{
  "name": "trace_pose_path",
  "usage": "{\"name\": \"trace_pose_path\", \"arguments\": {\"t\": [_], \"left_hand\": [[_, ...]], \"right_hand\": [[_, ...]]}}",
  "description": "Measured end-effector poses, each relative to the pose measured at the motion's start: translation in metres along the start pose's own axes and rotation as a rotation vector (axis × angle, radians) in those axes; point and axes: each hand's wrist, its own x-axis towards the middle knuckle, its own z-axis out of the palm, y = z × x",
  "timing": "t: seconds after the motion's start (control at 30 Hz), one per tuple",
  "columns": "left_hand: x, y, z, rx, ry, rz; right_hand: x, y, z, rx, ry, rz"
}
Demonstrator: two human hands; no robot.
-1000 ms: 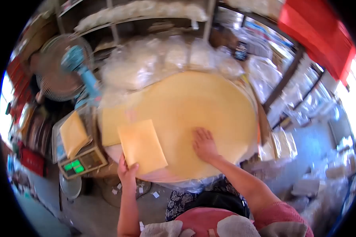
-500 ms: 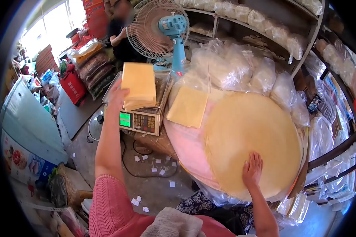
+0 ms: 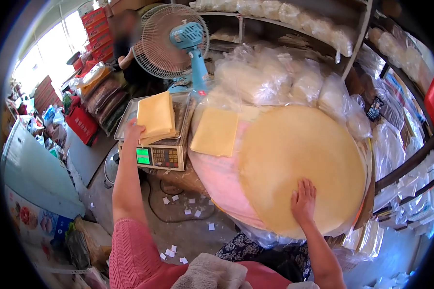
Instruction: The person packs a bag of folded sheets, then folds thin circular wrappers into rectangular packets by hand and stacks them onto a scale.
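Note:
My left hand [image 3: 132, 131] grips the lower left edge of a stack of folded yellow sheets [image 3: 155, 115] over the metal tray of a scale [image 3: 165, 156] with a lit green display. My right hand [image 3: 304, 200] lies flat, fingers stretched out, on a large round yellow sheet [image 3: 294, 144]. Left of the round sheet, a folded yellow sheet [image 3: 215, 132] rests on pink cloth [image 3: 217, 182]. Whether the stack touches the tray all along its underside cannot be seen.
A blue fan [image 3: 187, 36] stands behind the scale, and a person [image 3: 124, 58] is beyond it. Clear plastic bags [image 3: 260, 74] line the table's back edge. Shelves with bagged goods [image 3: 284, 14] are behind. A phone [image 3: 374, 109] stands at the right. White paper scraps [image 3: 197, 213] lie on the floor.
My left hand has gone from the table, holding one folded piece, to the stack at the scale. My right hand stays flat on the round sheet. The view has turned left.

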Motion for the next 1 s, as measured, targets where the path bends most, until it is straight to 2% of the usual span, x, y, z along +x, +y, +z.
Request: {"name": "trace_pose_path", "arguments": {"t": [0.1, 0.13, 0.17, 0.2, 0.27, 0.33, 0.4, 0.57, 0.83, 1.0], "left_hand": [[-0.044, 0.076, 0.009, 0.617, 0.422, 0.56], [-0.109, 0.173, 0.02, -0.142, -0.075, 0.484], [-0.146, 0.208, 0.027, -0.43, -0.181, 0.708], [-0.203, 0.252, 0.024, -0.528, -0.301, 0.845], [-0.279, 0.304, 0.023, -0.58, -0.362, 1.272], [-0.329, 0.322, 0.022, -0.575, -0.357, 1.593], [-0.368, 0.329, 0.026, -0.603, -0.359, 1.797], [-0.401, 0.331, 0.04, -0.693, -0.307, 1.873], [-0.414, 0.307, 0.053, -0.79, -0.174, 1.803], [-0.416, 0.282, 0.053, -0.879, -0.081, 1.68]], "right_hand": [[-0.002, 0.002, 0.008, -0.026, 0.027, -0.009], [-0.001, 0.001, 0.003, 0.04, -0.019, 0.054], [-0.001, 0.001, 0.002, 0.102, -0.016, 0.076], [-0.002, 0.002, 0.003, 0.084, -0.008, 0.07], [-0.003, 0.003, 0.005, 0.055, 0.021, 0.082], [-0.002, 0.0, 0.003, 0.075, 0.053, 0.068], [0.001, -0.001, 0.002, 0.072, 0.041, 0.08], [0.001, 0.005, -0.002, 0.063, 0.026, 0.081], [-0.013, 0.009, 0.007, 0.144, -0.029, 0.062], [-0.058, 0.034, 0.007, 0.206, 0.035, -0.168]]}}
